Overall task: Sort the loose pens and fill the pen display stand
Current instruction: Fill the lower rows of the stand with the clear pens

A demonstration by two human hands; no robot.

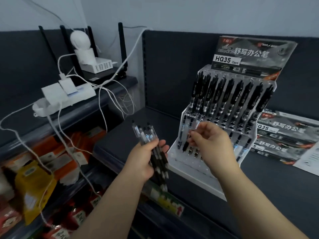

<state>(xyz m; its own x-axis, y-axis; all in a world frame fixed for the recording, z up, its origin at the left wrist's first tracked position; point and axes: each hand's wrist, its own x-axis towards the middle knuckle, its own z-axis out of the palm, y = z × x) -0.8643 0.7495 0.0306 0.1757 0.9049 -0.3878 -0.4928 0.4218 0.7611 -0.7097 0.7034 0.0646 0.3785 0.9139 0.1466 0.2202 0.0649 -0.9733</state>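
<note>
A clear tiered pen display stand sits on the dark shelf, with a printed HQ35 header card behind it. Its upper rows hold several black pens. The lower rows hold only a few pens, and several holes show bare. My left hand grips a bundle of several black-grip pens, tips pointing down toward me. My right hand pinches a single pen over the stand's lower left rows, its black tip close to the holes.
Flat HQ35 pen boxes lie stacked to the right of the stand. On the raised shelf at left stand a router, a white power strip and trailing white cables. Orange and yellow packets fill the shelves below.
</note>
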